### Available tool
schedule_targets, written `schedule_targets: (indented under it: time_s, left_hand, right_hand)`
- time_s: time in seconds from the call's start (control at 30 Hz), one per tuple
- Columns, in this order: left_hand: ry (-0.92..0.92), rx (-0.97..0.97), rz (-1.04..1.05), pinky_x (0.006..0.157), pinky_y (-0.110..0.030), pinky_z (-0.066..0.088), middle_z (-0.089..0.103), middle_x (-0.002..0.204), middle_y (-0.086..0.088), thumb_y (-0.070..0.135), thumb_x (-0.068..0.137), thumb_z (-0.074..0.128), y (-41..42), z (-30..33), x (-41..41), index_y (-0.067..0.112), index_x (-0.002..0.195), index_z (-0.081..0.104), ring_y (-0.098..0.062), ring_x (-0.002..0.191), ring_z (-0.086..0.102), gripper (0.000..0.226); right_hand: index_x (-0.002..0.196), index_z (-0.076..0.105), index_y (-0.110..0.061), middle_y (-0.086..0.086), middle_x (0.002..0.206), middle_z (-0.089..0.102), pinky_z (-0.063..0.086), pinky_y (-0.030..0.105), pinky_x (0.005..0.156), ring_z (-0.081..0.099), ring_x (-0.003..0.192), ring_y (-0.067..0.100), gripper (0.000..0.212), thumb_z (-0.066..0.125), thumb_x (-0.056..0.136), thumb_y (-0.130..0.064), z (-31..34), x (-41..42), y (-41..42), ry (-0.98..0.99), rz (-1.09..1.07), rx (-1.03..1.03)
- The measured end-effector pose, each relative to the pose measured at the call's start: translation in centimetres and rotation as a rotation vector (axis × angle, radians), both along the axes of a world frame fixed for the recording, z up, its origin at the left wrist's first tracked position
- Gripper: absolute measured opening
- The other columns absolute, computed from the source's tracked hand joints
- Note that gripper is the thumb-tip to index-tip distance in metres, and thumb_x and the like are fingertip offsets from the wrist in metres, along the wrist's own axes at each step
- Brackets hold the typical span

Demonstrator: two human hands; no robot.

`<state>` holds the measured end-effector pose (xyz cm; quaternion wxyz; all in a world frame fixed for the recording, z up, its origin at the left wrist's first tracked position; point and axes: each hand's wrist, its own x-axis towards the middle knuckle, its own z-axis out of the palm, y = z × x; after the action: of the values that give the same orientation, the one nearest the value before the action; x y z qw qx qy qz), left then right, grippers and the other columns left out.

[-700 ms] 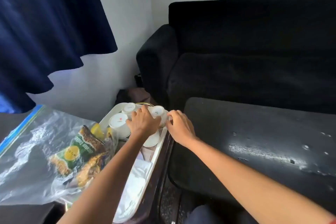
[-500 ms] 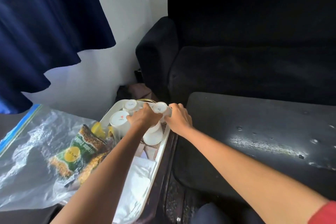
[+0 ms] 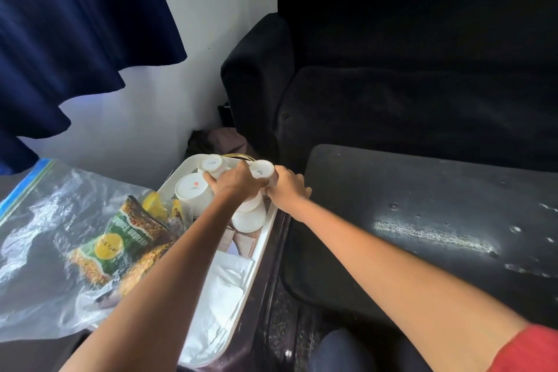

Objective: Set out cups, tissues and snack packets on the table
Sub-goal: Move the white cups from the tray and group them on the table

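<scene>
A white tray (image 3: 259,246) holds several upturned white cups, white tissues (image 3: 222,290) at its near end and patterned napkins. My left hand (image 3: 234,183) lies over the cups, its fingers around a small upturned cup (image 3: 211,164) at the far end. My right hand (image 3: 287,189) grips another upturned cup (image 3: 261,170) at the tray's right rim. A bigger upturned cup (image 3: 190,190) stands left of my left hand. Green and yellow snack packets (image 3: 120,238) lie inside a clear zip bag (image 3: 39,238) left of the tray.
The tray and the bag rest on a dark side table (image 3: 273,254). To the right is a low dark table (image 3: 422,220) with a scuffed top. A black sofa (image 3: 407,69) stands behind it. A navy curtain (image 3: 75,24) hangs at the upper left.
Both hands have closed tighter on the two small cups at the tray's far end. The right-hand cup now tilts toward me.
</scene>
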<state>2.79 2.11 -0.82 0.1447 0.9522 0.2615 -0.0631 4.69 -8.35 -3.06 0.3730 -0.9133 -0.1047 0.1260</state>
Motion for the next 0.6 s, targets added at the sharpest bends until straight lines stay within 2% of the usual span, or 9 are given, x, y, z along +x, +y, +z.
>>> schedule_targets:
  time_s: [0.07, 0.17, 0.27, 0.37, 0.47, 0.53, 0.6]
  left_hand:
    - [-0.05, 0.026, -0.007, 0.112, -0.058, 0.003, 0.058, 0.095, -0.003, 0.054, 0.088, 0.052, 0.0, 0.2, -0.3, 0.022, 0.128, 0.045, -0.031, 0.116, 0.055, 0.052]
    - [-0.105, 0.036, -0.018, 0.112, -0.056, 0.001, 0.066, 0.106, -0.006, 0.056, 0.091, 0.047, -0.6, 1.0, -0.5, 0.023, 0.132, 0.042, -0.03, 0.117, 0.054, 0.053]
    - [-0.182, 0.052, -0.017, 0.112, -0.053, 0.002, 0.067, 0.11, -0.007, 0.057, 0.092, 0.043, -1.4, 2.0, -0.8, 0.024, 0.135, 0.041, -0.03, 0.121, 0.051, 0.055]
    - [-0.312, 0.043, -0.031, 0.112, -0.05, 0.001, 0.067, 0.109, -0.006, 0.054, 0.092, 0.046, -2.7, 2.8, -1.5, 0.025, 0.134, 0.042, -0.028, 0.126, 0.045, 0.051]
    - [-0.419, 0.01, -0.061, 0.109, -0.044, 0.006, 0.068, 0.103, -0.004, 0.051, 0.091, 0.048, -4.4, 3.3, -2.3, 0.025, 0.131, 0.044, -0.026, 0.122, 0.045, 0.048]
    - [-0.454, 0.018, -0.104, 0.106, -0.042, 0.014, 0.069, 0.104, -0.004, 0.05, 0.091, 0.047, -5.7, 3.6, -2.8, 0.026, 0.132, 0.042, -0.026, 0.119, 0.047, 0.048]
    - [-0.485, 0.037, -0.142, 0.104, -0.041, 0.017, 0.069, 0.108, -0.003, 0.049, 0.092, 0.046, -7.1, 3.7, -3.3, 0.027, 0.133, 0.041, -0.025, 0.117, 0.048, 0.047]
  right_hand:
    - [0.121, 0.052, -0.02, 0.003, 0.123, 0.056, 0.027, 0.042, 0.088, 0.039, 0.12, 0.028, 0.034, 0.054, 0.089, -0.028, 0.5, 0.1, -0.3, 0.016, -0.006, 0.044]
    - [0.123, 0.052, -0.02, 0.003, 0.124, 0.057, 0.032, 0.042, 0.094, 0.043, 0.119, 0.027, 0.039, 0.062, 0.086, -0.028, 1.7, 0.1, -0.8, 0.021, -0.037, 0.104]
    - [0.124, 0.052, -0.02, 0.002, 0.123, 0.058, 0.039, 0.044, 0.1, 0.049, 0.117, 0.025, 0.041, 0.062, 0.084, -0.018, 3.0, 0.1, -1.8, 0.047, -0.057, 0.25]
    - [0.124, 0.055, -0.017, 0.002, 0.118, 0.062, 0.045, 0.032, 0.088, 0.056, 0.11, 0.021, 0.038, 0.058, 0.086, -0.011, 4.2, 0.0, -3.4, 0.063, -0.079, 0.41]
    - [0.123, 0.057, -0.017, 0.004, 0.111, 0.067, 0.051, 0.031, 0.082, 0.062, 0.102, 0.021, 0.036, 0.05, 0.089, -0.01, 5.0, -0.1, -5.3, 0.106, -0.144, 0.536]
    - [0.114, 0.061, -0.018, 0.006, 0.101, 0.069, 0.052, 0.027, 0.069, 0.066, 0.089, 0.021, 0.032, 0.047, 0.088, -0.008, 5.6, -0.1, -6.9, 0.15, -0.215, 0.601]
    - [0.108, 0.062, -0.017, 0.01, 0.103, 0.068, 0.053, 0.028, 0.062, 0.066, 0.079, 0.022, 0.025, 0.044, 0.091, -0.012, 6.0, -0.1, -8.5, 0.209, -0.308, 0.669]
